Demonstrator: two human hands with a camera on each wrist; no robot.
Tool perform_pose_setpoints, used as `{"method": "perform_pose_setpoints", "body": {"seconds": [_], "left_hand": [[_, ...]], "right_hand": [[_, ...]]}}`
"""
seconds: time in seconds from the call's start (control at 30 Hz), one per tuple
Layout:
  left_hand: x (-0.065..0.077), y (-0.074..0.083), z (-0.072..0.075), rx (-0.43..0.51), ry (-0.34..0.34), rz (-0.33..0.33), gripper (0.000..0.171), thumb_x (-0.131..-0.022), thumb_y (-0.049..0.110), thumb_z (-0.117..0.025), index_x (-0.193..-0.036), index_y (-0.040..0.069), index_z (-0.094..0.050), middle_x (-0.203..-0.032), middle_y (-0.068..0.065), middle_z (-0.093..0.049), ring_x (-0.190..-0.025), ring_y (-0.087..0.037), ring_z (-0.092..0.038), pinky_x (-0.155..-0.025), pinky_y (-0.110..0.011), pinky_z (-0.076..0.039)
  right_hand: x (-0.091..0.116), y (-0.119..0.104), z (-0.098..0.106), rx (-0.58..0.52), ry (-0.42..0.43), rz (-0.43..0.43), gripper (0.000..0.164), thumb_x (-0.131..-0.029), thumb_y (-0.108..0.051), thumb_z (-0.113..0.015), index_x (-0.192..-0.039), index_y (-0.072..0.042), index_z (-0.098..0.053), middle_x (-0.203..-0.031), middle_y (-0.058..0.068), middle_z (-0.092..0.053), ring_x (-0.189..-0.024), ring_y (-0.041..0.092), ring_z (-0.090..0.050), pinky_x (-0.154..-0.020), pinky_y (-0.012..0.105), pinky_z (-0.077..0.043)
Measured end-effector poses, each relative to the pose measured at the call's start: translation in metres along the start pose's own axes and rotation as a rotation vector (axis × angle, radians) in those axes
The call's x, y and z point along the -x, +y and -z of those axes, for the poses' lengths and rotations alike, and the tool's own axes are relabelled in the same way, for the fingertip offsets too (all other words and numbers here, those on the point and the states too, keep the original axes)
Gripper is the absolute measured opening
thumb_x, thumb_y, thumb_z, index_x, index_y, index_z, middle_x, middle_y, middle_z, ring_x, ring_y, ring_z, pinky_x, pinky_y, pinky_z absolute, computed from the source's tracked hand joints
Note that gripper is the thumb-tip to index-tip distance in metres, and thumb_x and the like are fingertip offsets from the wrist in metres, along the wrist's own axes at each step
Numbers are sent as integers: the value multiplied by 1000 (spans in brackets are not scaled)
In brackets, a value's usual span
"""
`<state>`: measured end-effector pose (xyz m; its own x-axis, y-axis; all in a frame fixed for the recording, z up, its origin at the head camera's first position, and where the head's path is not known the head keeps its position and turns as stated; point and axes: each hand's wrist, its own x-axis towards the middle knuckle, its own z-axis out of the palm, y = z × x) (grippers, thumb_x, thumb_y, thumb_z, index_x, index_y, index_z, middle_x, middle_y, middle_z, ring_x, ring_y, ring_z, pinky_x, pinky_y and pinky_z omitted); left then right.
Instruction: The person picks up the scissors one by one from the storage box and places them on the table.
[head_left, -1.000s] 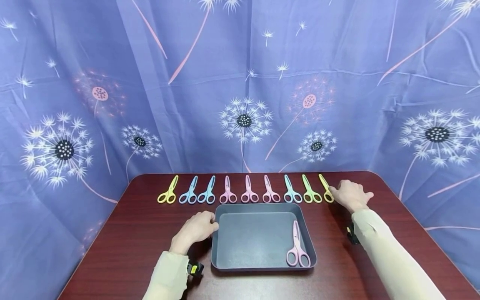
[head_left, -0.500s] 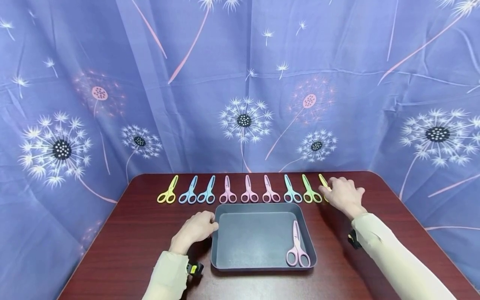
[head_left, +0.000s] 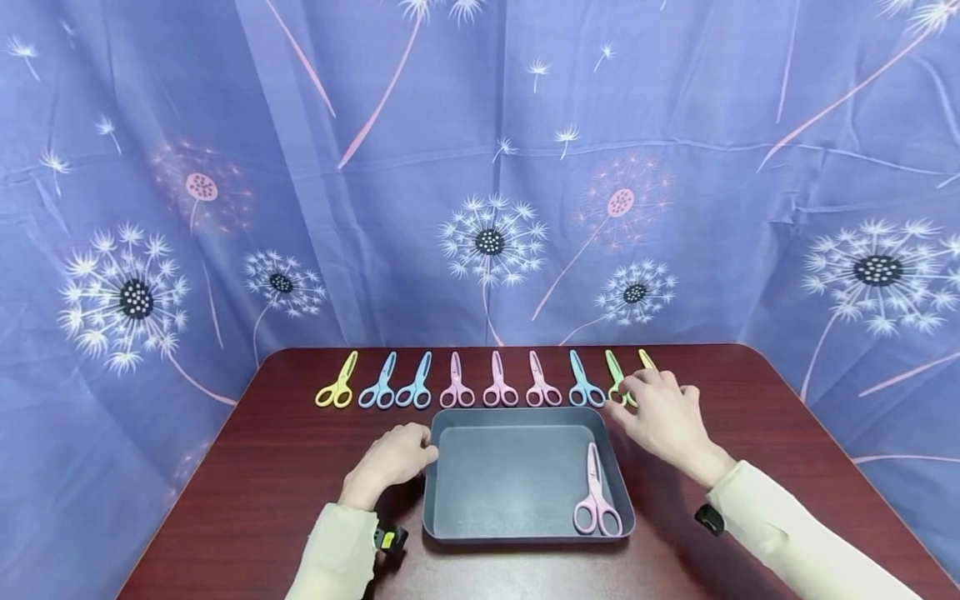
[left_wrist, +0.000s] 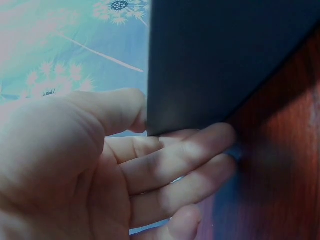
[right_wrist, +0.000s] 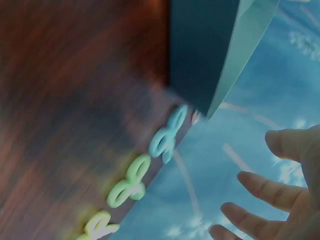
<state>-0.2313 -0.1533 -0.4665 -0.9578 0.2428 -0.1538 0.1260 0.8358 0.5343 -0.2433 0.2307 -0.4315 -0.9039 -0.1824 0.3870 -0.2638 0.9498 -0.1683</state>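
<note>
My left hand [head_left: 393, 460] grips the left wall of a dark grey rectangular tray [head_left: 510, 479]. In the left wrist view the thumb [left_wrist: 127, 107] lies on one side of the tray wall and the fingers on the other. One pair of pink scissors [head_left: 596, 492] lies in the tray's right part. With fingers spread and nothing held, my right hand [head_left: 667, 423] hovers beyond the tray's right back corner. It partly covers the green scissors [head_left: 613, 367] and the right-hand yellow scissors [head_left: 647, 360]. In the right wrist view, both pairs' handles lie apart from the fingers [right_wrist: 272, 192].
Behind the tray runs a row of scissors: yellow [head_left: 335, 392], blue [head_left: 377, 392], light blue [head_left: 415, 392], several pink [head_left: 497, 390], then another light blue pair [head_left: 583, 387]. A blue dandelion-print curtain [head_left: 375, 208] hangs behind the dark red table [head_left: 247, 483].
My right hand has moved left and toward me, from beside the right-hand yellow scissors to over the green ones, its fingers now spread. The left hand and tray have stayed put.
</note>
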Motion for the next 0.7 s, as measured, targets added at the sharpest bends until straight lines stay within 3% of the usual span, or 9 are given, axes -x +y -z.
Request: {"method": "perform_pose_setpoints", "body": {"seconds": [0.2, 0.4, 0.7], "left_hand": [[0, 1, 0, -3, 4, 4, 24, -90, 19, -59, -67, 13, -53, -57, 0, -55, -51, -16, -51, -50, -33, -35], [1, 1, -1, -4, 6, 2, 24, -89, 18, -59, -67, 13, -52, -56, 0, -55, -51, -16, -51, -50, -33, -35], [2, 0, -2, -5, 8, -2, 24, -90, 19, -59, -67, 13, -53, -57, 1, -55, -51, -17, -51, -50, -33, -36]], "right_hand": [[24, -22, 2, 43, 13, 128, 23, -80, -37, -75, -89, -15, -71, -108, 12, -63, -100, 36, -54, -76, 63, -35], [41, -35, 0, 69, -24, 183, 18, -79, -37, -77, -71, -24, -67, -108, 10, -64, -102, 32, -53, -74, 57, -35], [57, -45, -3, 119, -81, 267, 21, -76, -36, -78, -62, -28, -65, -106, 4, -65, -103, 26, -51, -78, 58, -35]]}}
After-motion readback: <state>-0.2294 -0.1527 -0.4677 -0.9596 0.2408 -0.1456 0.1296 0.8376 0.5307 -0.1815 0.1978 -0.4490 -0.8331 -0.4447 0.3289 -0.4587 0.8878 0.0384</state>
